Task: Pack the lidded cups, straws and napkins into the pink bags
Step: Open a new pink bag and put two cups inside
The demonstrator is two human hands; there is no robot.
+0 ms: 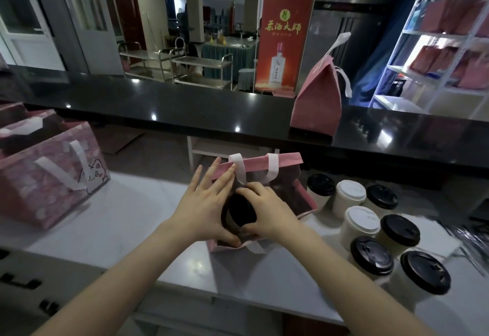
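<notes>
Just ahead on the white counter (132, 216) stands an open pink bag (285, 161), its mouth facing up and its white handles (272, 169) folded over the far rim. Both hands are at its mouth.

The left hand (203, 203) is spread wide, its fingers straight and fanned against the bag's left wall, their tips reaching the far rim. Its thumb lies along the near edge. It grips nothing.

The right hand (267, 211) is curled over a black-lidded cup (242, 211). The fingers wrap the far side of the lid and the thumb the near side. The cup sits inside the bag at its left end, with only the lid and a little of the body showing. What else lies in the bag cannot be made out.

To the right of the bag, seven more lidded cups (362, 219) stand upright and close together on the counter, five with black lids and two with white. Beyond them at the far right lie blurred dark wrapped items (471, 243), too smeared to identify.

At the left, patterned pink bags (53, 177) with a cat print stand in a row. On the raised black ledge (185, 108) behind, a closed pink bag (315, 105) stands with its top folded. A white shelf unit (397, 44) at the far right holds further pink bags.
</notes>
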